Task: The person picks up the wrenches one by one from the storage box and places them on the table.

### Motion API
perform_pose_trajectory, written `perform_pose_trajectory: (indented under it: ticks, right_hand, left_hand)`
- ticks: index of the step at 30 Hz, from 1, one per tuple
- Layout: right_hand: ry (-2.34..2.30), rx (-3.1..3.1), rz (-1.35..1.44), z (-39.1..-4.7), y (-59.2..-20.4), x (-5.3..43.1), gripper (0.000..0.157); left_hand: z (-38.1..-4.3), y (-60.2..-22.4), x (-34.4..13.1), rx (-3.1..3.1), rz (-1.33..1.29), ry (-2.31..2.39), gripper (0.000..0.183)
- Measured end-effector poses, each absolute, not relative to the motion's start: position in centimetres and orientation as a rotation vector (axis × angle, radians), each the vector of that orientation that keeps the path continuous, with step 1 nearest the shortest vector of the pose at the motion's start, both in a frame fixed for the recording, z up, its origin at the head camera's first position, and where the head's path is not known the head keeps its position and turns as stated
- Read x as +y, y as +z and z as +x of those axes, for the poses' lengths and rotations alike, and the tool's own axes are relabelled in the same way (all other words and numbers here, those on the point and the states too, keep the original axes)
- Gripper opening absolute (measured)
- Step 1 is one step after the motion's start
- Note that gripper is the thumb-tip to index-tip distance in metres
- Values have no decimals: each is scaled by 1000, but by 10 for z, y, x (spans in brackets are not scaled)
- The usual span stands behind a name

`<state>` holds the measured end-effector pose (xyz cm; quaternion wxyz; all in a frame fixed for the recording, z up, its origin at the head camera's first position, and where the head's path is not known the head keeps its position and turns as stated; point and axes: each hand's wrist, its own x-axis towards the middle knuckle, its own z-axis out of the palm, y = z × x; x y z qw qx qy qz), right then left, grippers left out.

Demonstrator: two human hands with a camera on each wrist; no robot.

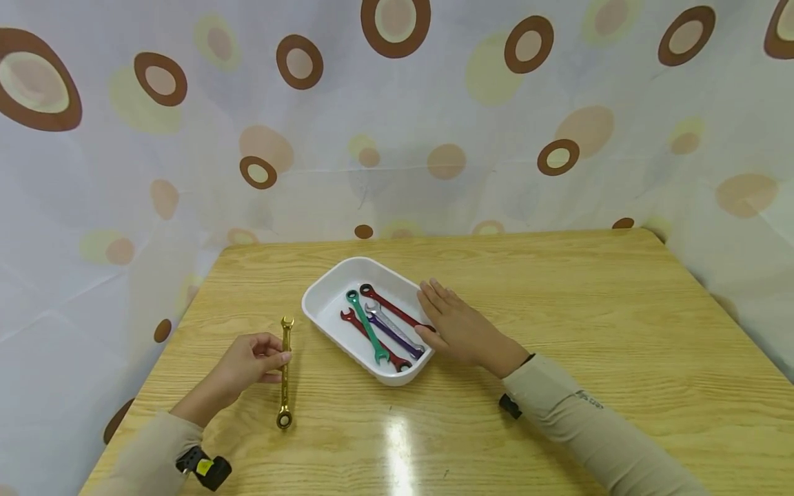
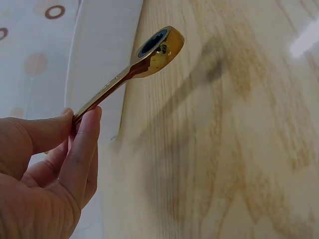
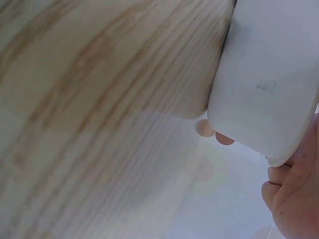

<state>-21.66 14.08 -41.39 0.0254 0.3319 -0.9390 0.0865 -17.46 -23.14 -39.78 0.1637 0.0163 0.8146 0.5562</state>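
Note:
My left hand [image 1: 251, 362] pinches a gold combination wrench [image 1: 285, 386] between thumb and fingers, left of a white plastic tub [image 1: 322, 303]. Its open end points away from me; the ratcheting ring end [image 2: 162, 50] shows closest in the left wrist view, over its shadow on the wood. Inside the tub lie a green wrench [image 1: 369, 327], a silver wrench [image 1: 391, 324], a purple wrench [image 1: 397, 337] and two red wrenches [image 1: 397, 311], overlapping one another. My right hand [image 1: 462, 331], fingers straight, rests against the tub's right rim; the right wrist view shows it beside the outer wall [image 3: 264, 94].
Everything is on a light wooden table [image 1: 589, 310] whose far edge meets a hanging white cloth [image 1: 409, 200] with brown and yellow circles. The cloth also runs along the left and right sides. A small black wrist camera [image 1: 211, 472] is strapped at my left cuff.

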Motion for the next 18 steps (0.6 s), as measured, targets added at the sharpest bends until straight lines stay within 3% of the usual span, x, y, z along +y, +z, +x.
perform_pose_trajectory:
  ticks: [18]
  right_hand:
    - [245,-2920,1026,-217,-413,141,68]
  left_hand:
    - [-164,-421,-221,2356,11,1386,16]
